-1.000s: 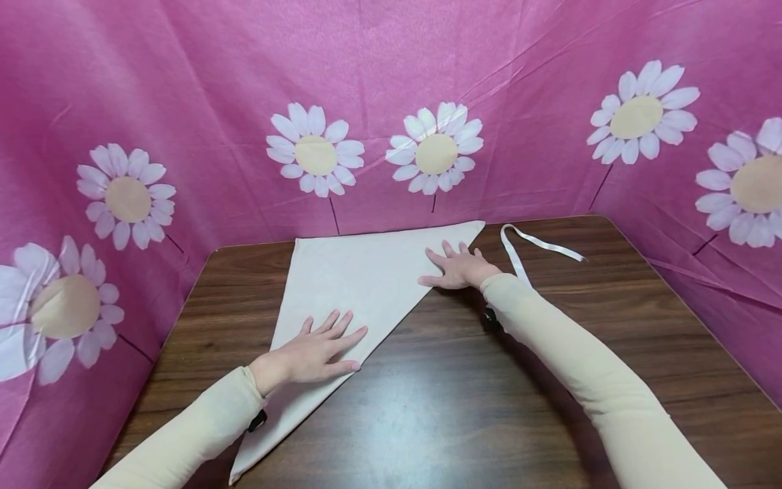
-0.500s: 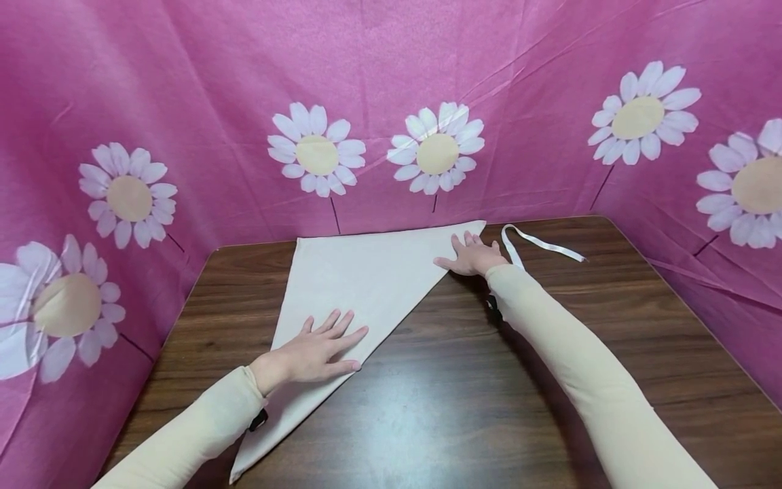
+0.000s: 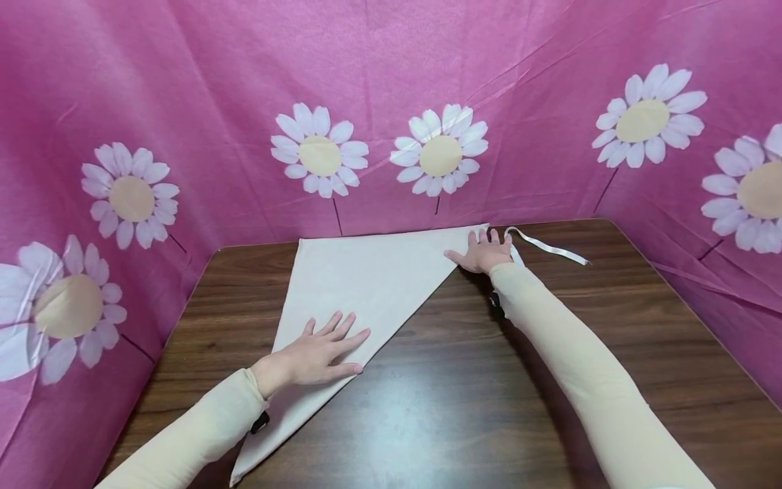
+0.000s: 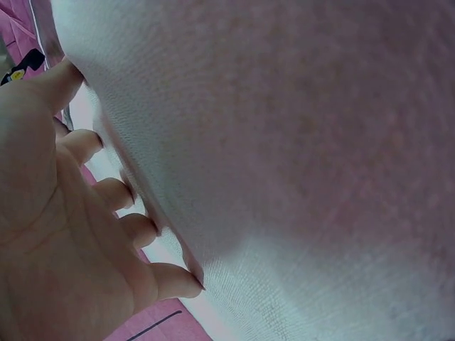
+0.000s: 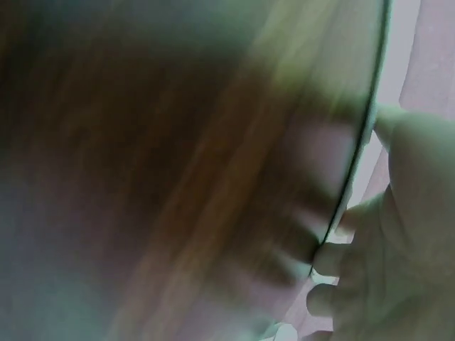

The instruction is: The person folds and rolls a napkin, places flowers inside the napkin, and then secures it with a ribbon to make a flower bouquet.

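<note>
A white cloth [image 3: 360,272], doubled into a triangle, lies flat on the wooden table, its long slanted edge facing the person. My left hand [image 3: 318,354] rests on the lower part of that cloth with fingers spread, the thumb at the slanted edge. In the left wrist view, the fingertips of the left hand [image 4: 64,220] touch the fabric. Over by the cloth's far right corner, my right hand [image 3: 482,253] lies with straight, spread fingers on the cloth's narrow end. The right wrist view shows the right hand [image 5: 405,234] along the edge, over blurred wood.
A thin white ribbon [image 3: 550,249] curls on the table just right of the right hand, partly hidden by it. The dark brown wooden table [image 3: 489,394] ends against a pink curtain [image 3: 379,54] with white daisies, which surrounds it at the back and both sides.
My right hand has slid away and to the right along the cloth's slanted edge, up to the far right corner. My left hand has stayed in place, and the cloth keeps its shape.
</note>
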Tool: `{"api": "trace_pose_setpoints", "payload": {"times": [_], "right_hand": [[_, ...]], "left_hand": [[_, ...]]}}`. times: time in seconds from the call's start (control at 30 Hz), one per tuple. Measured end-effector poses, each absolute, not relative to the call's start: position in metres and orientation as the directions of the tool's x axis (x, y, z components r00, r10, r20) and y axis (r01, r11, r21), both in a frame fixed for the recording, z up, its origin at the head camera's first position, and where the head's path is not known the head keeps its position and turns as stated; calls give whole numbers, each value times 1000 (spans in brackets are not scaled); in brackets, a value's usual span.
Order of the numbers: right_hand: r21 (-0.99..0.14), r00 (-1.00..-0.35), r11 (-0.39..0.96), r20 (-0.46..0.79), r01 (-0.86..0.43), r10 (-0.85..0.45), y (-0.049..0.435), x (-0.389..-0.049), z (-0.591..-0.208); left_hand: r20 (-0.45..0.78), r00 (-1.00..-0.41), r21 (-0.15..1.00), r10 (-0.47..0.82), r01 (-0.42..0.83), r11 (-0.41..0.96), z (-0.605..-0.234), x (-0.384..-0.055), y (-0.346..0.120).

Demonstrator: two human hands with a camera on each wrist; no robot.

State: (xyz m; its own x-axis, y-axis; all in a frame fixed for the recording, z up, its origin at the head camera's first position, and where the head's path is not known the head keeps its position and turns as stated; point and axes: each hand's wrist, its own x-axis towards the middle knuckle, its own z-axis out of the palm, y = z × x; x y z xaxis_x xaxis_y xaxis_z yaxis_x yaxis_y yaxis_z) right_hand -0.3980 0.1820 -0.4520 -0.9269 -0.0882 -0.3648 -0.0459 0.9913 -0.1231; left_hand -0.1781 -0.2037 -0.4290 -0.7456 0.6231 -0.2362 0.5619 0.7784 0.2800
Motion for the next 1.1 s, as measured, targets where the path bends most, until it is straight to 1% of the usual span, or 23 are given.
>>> {"api": "trace_pose_setpoints", "payload": {"times": [0.1, 0.27, 0.43, 0.6, 0.73, 0.9, 1.0, 1.1], "right_hand": [[-90, -939, 994, -335, -56, -83, 190, -412, -466], [-112, -941, 992, -325, -59, -93, 197, -423, -473], [-123, -933, 991, -345, -58, -97, 201, -416, -464], [-134, -925, 988, -358, -80, -123, 191, -397, -436], [-132, -928, 987, -348, -91, -132, 186, -386, -422], [-170, -924, 981, -353, -89, -145, 184, -385, -420], [-197, -916, 977, -370, -83, -152, 188, -394, -428], [-204, -913, 976, -377, -80, -154, 188, -394, -430]], "left_hand": [[-232, -747, 280, 623, 562, 778, -429, -178, -203], [-226, -747, 286, 625, 562, 776, -429, -178, -201], [-228, -743, 301, 629, 561, 771, -430, -177, -200], [-228, -742, 291, 630, 566, 772, -429, -177, -200], [-224, -741, 286, 633, 570, 770, -429, -178, -201], [-230, -743, 297, 629, 562, 772, -428, -178, -202], [-239, -739, 304, 630, 559, 772, -429, -178, -204], [-246, -734, 314, 633, 557, 768, -429, -179, -207]]}}
